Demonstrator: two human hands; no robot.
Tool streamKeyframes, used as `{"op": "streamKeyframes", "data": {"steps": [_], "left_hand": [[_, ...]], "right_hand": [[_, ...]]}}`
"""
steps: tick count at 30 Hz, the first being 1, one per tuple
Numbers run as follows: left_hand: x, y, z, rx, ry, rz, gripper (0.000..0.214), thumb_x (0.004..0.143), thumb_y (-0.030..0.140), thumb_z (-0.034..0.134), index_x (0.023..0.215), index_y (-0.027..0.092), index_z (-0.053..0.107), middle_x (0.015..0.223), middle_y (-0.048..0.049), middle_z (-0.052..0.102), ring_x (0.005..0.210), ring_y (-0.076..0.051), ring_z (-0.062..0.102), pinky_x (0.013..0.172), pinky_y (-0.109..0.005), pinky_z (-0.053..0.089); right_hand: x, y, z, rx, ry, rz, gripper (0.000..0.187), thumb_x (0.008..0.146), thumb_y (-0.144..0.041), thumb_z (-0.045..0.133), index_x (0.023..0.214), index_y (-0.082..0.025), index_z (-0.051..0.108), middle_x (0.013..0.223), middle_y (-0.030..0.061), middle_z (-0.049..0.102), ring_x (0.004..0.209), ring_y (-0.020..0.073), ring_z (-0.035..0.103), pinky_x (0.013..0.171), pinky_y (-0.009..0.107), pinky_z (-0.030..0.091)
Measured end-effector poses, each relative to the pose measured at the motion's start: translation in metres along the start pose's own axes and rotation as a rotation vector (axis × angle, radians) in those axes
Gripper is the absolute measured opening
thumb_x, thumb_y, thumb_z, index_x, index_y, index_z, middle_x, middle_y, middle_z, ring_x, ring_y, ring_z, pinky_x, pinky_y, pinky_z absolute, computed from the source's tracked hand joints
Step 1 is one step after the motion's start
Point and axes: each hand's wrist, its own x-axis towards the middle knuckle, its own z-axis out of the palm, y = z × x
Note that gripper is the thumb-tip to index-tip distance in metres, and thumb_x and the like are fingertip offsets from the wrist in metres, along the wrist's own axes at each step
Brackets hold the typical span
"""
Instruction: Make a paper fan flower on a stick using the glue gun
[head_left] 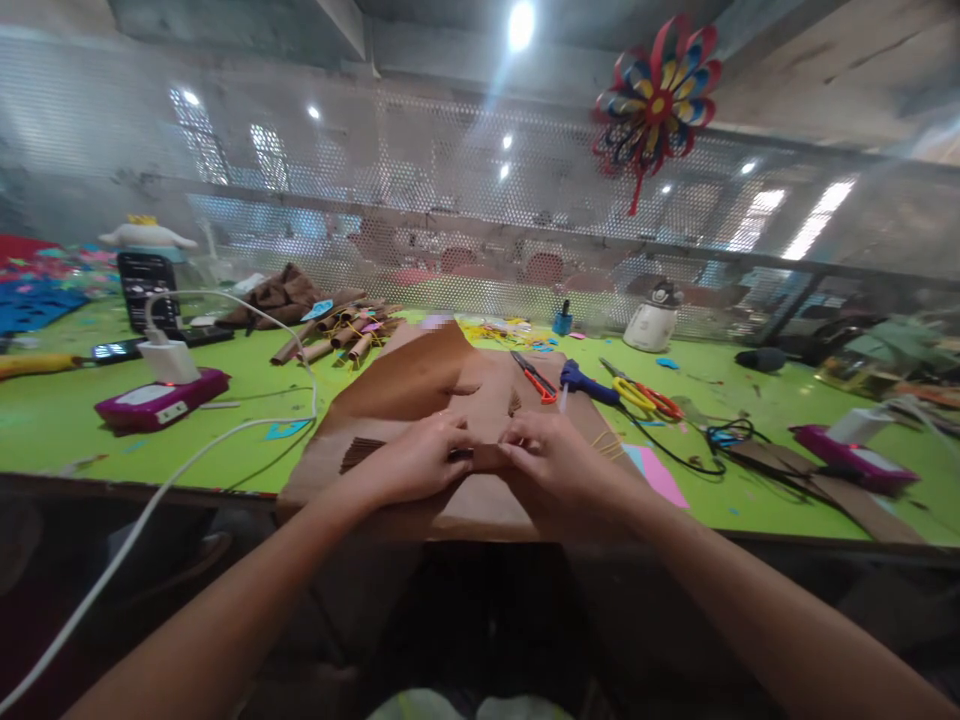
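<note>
Between my two hands is a narrow strip of brown paper, over a large brown paper sheet at the table's front edge. My left hand has its fingers closed on the strip's left end. At the other end, my right hand pinches the strip between thumb and fingers. A stack of pleated brown paper lies left of my left hand. Beyond my right hand are red-handled scissors and a dark blue glue gun with a black cord.
The green table carries rolled brown paper tubes and a purple power strip with a white cable at left. Yellow-and-red scissors, a white bottle and another purple power strip stand or lie to the right.
</note>
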Motion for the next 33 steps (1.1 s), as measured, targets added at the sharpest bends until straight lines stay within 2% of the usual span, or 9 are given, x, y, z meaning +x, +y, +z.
{"op": "streamKeyframes", "data": {"steps": [6, 10, 13, 17, 20, 24, 26, 30, 33], "left_hand": [[-0.001, 0.003, -0.004, -0.039, -0.01, -0.048, 0.017, 0.08, 0.027, 0.049, 0.079, 0.016, 0.062, 0.088, -0.0066, 0.057, 0.082, -0.019, 0.053, 0.075, -0.03, 0.041], [-0.001, 0.002, -0.003, -0.132, -0.007, -0.109, 0.033, 0.075, 0.024, 0.054, 0.106, 0.017, 0.057, 0.092, -0.0056, 0.061, 0.081, -0.019, 0.055, 0.071, -0.029, 0.042], [-0.001, 0.003, 0.002, -0.161, 0.042, -0.124, 0.043, 0.08, 0.033, 0.054, 0.12, 0.018, 0.049, 0.088, -0.0041, 0.062, 0.077, -0.018, 0.056, 0.068, -0.028, 0.041], [-0.003, 0.006, 0.008, -0.072, 0.156, -0.072, 0.032, 0.087, 0.043, 0.047, 0.106, 0.018, 0.055, 0.088, -0.0049, 0.061, 0.08, -0.018, 0.055, 0.07, -0.028, 0.04], [-0.003, 0.006, 0.011, 0.03, 0.151, -0.01, 0.029, 0.091, 0.039, 0.041, 0.093, 0.019, 0.061, 0.089, -0.0055, 0.06, 0.082, -0.017, 0.054, 0.072, -0.028, 0.039], [-0.004, 0.004, 0.015, 0.162, 0.135, -0.012, 0.036, 0.092, 0.041, 0.038, 0.094, 0.02, 0.068, 0.087, -0.0075, 0.058, 0.076, -0.017, 0.053, 0.068, -0.028, 0.038], [-0.004, 0.004, 0.017, 0.194, 0.146, -0.018, 0.035, 0.091, 0.04, 0.04, 0.094, 0.02, 0.069, 0.085, -0.0076, 0.058, 0.074, -0.017, 0.053, 0.066, -0.027, 0.037], [-0.005, 0.007, 0.017, 0.178, 0.149, -0.029, 0.033, 0.091, 0.038, 0.043, 0.089, 0.019, 0.07, 0.083, -0.0067, 0.058, 0.074, -0.016, 0.053, 0.065, -0.027, 0.037], [-0.004, 0.008, 0.014, 0.126, 0.119, -0.036, 0.033, 0.09, 0.04, 0.043, 0.087, 0.019, 0.069, 0.083, -0.0057, 0.058, 0.074, -0.016, 0.054, 0.067, -0.026, 0.038]], "right_hand": [[0.009, 0.008, 0.004, 0.034, 0.015, 0.091, 0.02, 0.082, -0.015, 0.051, 0.064, -0.014, 0.06, 0.064, 0.0016, 0.06, 0.059, 0.011, 0.05, 0.057, 0.023, 0.036], [0.011, 0.015, 0.009, 0.04, 0.044, 0.101, 0.02, 0.083, -0.018, 0.053, 0.065, -0.013, 0.061, 0.064, 0.0019, 0.061, 0.06, 0.0115, 0.05, 0.059, 0.023, 0.037], [0.012, 0.017, 0.011, 0.028, 0.044, 0.12, 0.018, 0.082, -0.017, 0.054, 0.067, -0.013, 0.063, 0.065, 0.0029, 0.063, 0.059, 0.0114, 0.051, 0.059, 0.024, 0.037], [0.014, 0.017, 0.012, 0.012, 0.02, 0.151, 0.017, 0.081, -0.016, 0.055, 0.068, -0.013, 0.064, 0.066, 0.004, 0.064, 0.059, 0.012, 0.052, 0.057, 0.023, 0.037], [0.019, 0.018, 0.01, 0.013, -0.047, 0.159, 0.016, 0.08, -0.013, 0.055, 0.067, -0.013, 0.065, 0.067, 0.0049, 0.065, 0.06, 0.0126, 0.053, 0.057, 0.023, 0.037], [0.028, 0.021, 0.005, 0.013, -0.177, 0.211, 0.01, 0.075, -0.012, 0.059, 0.068, -0.011, 0.066, 0.066, 0.0047, 0.065, 0.058, 0.0126, 0.053, 0.053, 0.023, 0.036], [0.027, 0.022, 0.002, 0.03, -0.152, 0.217, 0.007, 0.074, -0.012, 0.061, 0.072, -0.011, 0.068, 0.069, 0.0045, 0.065, 0.061, 0.013, 0.055, 0.055, 0.023, 0.038], [0.01, 0.022, -0.005, 0.043, 0.042, 0.073, 0.012, 0.08, -0.015, 0.057, 0.079, -0.013, 0.068, 0.081, 0.0059, 0.065, 0.077, 0.0156, 0.058, 0.07, 0.026, 0.043], [-0.005, 0.021, -0.003, 0.001, -0.009, -0.092, 0.013, 0.083, -0.019, 0.056, 0.086, -0.016, 0.068, 0.088, 0.0075, 0.064, 0.09, 0.0189, 0.055, 0.08, 0.031, 0.043]]}}
